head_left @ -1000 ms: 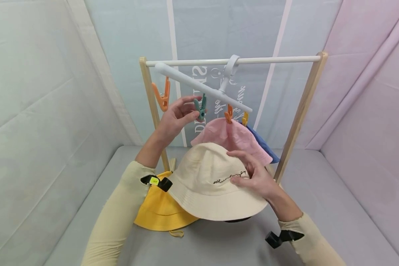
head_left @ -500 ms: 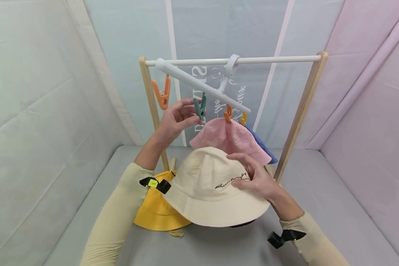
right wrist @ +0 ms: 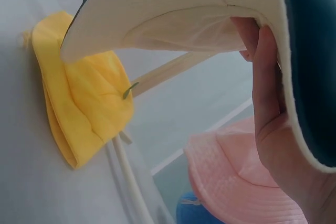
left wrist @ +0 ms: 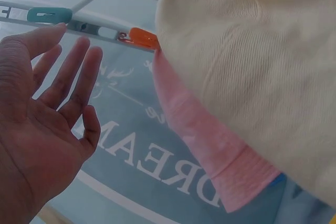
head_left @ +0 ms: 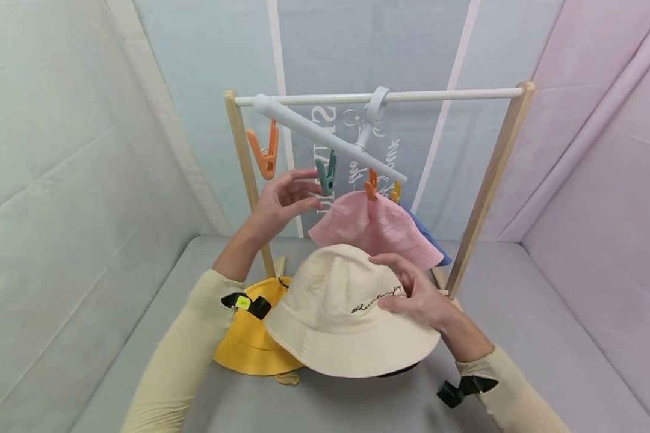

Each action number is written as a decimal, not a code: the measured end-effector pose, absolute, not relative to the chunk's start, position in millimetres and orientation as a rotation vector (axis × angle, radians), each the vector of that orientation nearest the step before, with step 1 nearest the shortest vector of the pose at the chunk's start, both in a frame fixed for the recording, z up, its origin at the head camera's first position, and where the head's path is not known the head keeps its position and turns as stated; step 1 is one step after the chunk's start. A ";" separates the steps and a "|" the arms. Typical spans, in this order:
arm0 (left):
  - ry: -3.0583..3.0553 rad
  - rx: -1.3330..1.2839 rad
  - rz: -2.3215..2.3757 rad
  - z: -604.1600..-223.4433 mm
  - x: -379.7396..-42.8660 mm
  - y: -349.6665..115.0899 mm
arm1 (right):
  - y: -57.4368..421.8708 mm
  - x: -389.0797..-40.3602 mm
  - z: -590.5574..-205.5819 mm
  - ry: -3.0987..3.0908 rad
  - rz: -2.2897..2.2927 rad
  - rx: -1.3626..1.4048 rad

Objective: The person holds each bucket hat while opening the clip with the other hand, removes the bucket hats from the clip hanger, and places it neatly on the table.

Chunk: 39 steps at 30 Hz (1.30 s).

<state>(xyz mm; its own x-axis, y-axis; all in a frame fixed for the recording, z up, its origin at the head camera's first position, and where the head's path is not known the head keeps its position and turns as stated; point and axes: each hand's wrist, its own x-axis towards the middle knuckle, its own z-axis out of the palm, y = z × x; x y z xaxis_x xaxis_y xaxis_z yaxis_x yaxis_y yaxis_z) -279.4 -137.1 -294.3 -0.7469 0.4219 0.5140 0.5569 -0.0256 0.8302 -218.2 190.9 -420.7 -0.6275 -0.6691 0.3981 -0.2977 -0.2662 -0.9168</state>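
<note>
My right hand [head_left: 424, 300] grips the side of a cream bucket hat [head_left: 325, 307] with dark script on it, thumb and fingers on its crown. Dark fabric [right wrist: 315, 66] shows at this hat's brim in the right wrist view. My left hand [head_left: 283, 203] is raised beside a teal clip [head_left: 326, 173], its fingers loosely spread and holding nothing; in the left wrist view, its thumb tip appears close to the clip [left wrist: 50, 15]. This clip hangs from a pale hanger bar [head_left: 314, 131]. Behind the cream hat, a pink bucket hat [head_left: 352, 222] hangs from an orange clip [head_left: 371, 185].
The hanger hooks over a white rod [head_left: 444, 96] between wooden posts [head_left: 490, 186]. An orange clip [head_left: 264, 153] hangs at its near end. A yellow clip [head_left: 395, 192] hangs by a blue hat [head_left: 427, 233]. A yellow hat [head_left: 257, 343] lies on the grey surface [head_left: 498, 313].
My left hand has come away from the teal clip, moving slightly down and left, its fingers loosening. My right hand has lowered the cream hat a little.
</note>
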 end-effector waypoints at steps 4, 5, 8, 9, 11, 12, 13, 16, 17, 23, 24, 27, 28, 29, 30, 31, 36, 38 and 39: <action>-2.124 -1.066 -1.900 -296.9 -279.6 -139.5 | 190.6 -215.7 -421.9 1.661 -1.964 -1.161; -2.126 -1.063 -1.900 -297.8 -279.9 -140.0 | 190.3 -215.3 -422.1 1.653 -1.961 -1.159; -2.150 -1.038 -1.885 -300.9 -280.1 -141.5 | 188.8 -214.6 -422.6 1.608 -1.949 -1.165; -2.165 -1.026 -1.872 -302.3 -280.3 -141.9 | 188.2 -214.5 -423.0 1.589 -1.942 -1.172; -2.205 -0.997 -1.840 -304.8 -280.2 -142.6 | 186.9 -214.4 -423.4 1.548 -1.922 -1.194; -2.224 -0.986 -1.822 -306.0 -280.0 -142.7 | 186.1 -214.4 -423.7 1.530 -1.912 -1.205; -2.241 -0.977 -1.807 -307.2 -280.0 -142.7 | 185.4 -214.3 -424.0 1.516 -1.902 -1.217; -2.268 -0.964 -1.779 -309.9 -280.3 -142.7 | 184.1 -214.7 -425.4 1.495 -1.886 -1.256; -2.266 -0.967 -1.780 -310.5 -280.4 -142.7 | 183.5 -214.8 -426.1 1.498 -1.887 -1.253; -2.261 -0.974 -1.792 -312.0 -280.1 -143.6 | 182.0 -216.4 -433.1 1.500 -1.875 -1.235; -2.263 -0.973 -1.791 -312.3 -280.2 -143.7 | 182.0 -216.7 -434.4 1.499 -1.871 -1.241; -2.271 -0.971 -1.784 -313.9 -280.6 -144.8 | 181.2 -217.1 -437.9 1.509 -1.871 -1.248; -2.277 -0.968 -1.777 -314.8 -280.8 -145.2 | 181.1 -217.0 -438.6 1.513 -1.870 -1.252; -2.282 -0.964 -1.772 -315.8 -280.9 -145.5 | 181.0 -217.1 -439.3 1.519 -1.868 -1.251; -2.285 -0.963 -1.766 -316.7 -281.1 -145.8 | 181.0 -217.0 -439.7 1.527 -1.865 -1.251; -2.290 -0.960 -1.758 -317.7 -281.2 -146.3 | 181.1 -217.0 -440.0 1.535 -1.862 -1.249; -2.283 -0.957 -1.732 -323.5 -282.7 -147.2 | 183.9 -215.7 -438.3 1.618 -1.839 -1.196; -2.271 -0.959 -1.725 -326.6 -283.3 -146.8 | 186.3 -215.6 -437.0 1.649 -1.827 -1.170; -2.269 -0.959 -1.721 -328.1 -283.5 -146.7 | 187.4 -216.1 -436.5 1.659 -1.819 -1.182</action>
<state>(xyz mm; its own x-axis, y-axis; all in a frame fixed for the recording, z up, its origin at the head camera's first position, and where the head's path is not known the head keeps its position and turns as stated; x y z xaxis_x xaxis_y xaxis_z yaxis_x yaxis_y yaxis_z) -283.5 -146.7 -328.1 -0.7881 0.4015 0.4666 0.5576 0.1445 0.8174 -216.1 187.4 -436.5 -0.5577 -0.7701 0.3096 -0.2378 -0.2091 -0.9485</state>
